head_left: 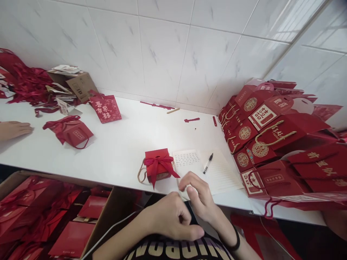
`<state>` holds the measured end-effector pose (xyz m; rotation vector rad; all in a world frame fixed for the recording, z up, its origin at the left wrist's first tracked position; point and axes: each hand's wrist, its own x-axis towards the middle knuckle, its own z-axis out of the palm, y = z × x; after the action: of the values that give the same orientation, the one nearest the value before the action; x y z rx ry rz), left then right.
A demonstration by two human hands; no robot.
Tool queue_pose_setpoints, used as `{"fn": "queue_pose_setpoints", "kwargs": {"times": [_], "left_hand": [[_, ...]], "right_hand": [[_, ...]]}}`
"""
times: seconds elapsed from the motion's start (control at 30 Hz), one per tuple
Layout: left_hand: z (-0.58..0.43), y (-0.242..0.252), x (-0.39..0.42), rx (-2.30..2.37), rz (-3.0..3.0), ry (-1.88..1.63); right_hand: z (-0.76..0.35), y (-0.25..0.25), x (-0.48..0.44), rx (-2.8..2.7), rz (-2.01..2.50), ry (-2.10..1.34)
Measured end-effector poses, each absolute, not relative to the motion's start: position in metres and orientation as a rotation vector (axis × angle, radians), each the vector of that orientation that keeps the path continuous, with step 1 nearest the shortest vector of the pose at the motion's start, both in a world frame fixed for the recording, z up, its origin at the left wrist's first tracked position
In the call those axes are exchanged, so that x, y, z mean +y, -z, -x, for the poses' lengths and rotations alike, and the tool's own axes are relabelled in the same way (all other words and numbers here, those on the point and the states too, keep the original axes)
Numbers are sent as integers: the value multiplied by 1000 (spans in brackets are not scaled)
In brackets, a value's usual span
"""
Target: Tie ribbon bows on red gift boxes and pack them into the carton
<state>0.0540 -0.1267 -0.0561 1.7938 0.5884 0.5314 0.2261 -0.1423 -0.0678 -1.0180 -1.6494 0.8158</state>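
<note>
Holding left hand [171, 215] loosely curled with thumb out and right hand [200, 196] half bent with a narrow gap between thumb and forefinger, both at near edge of white table [121, 164]; cannot tell of any contact between right fingertips and open, white, lined paper notebook [187, 164]. Seeing small red card gift box [162, 153] with dark-red ribbon bow [155, 167] upright just left of notebook, near left hand. Noting black-and-clear pen [208, 163] on notebook, gold-printed red card bags [260, 148] massed at right, another person's hand [16, 130] resting far left.
</note>
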Motion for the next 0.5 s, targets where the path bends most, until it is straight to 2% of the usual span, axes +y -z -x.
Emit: {"fn": "queue_pose_setpoints", "kwargs": {"times": [0.1, 0.2, 0.33, 0.5], "left_hand": [[-67, 26, -121, 519, -1690, -337], [-69, 13, -116, 367, -1510, -223], [-61, 30, -120, 396, -1527, -315], [-66, 53, -136, 462, -1546, -334]], "right_hand": [[-203, 28, -122, -1807, 884, -846], [-188, 5, -116, -1865, 690, -1066], [-176, 0, -122, -1845, 664, -1274], [-169, 3, -130, -1760, 819, -1187]]}}
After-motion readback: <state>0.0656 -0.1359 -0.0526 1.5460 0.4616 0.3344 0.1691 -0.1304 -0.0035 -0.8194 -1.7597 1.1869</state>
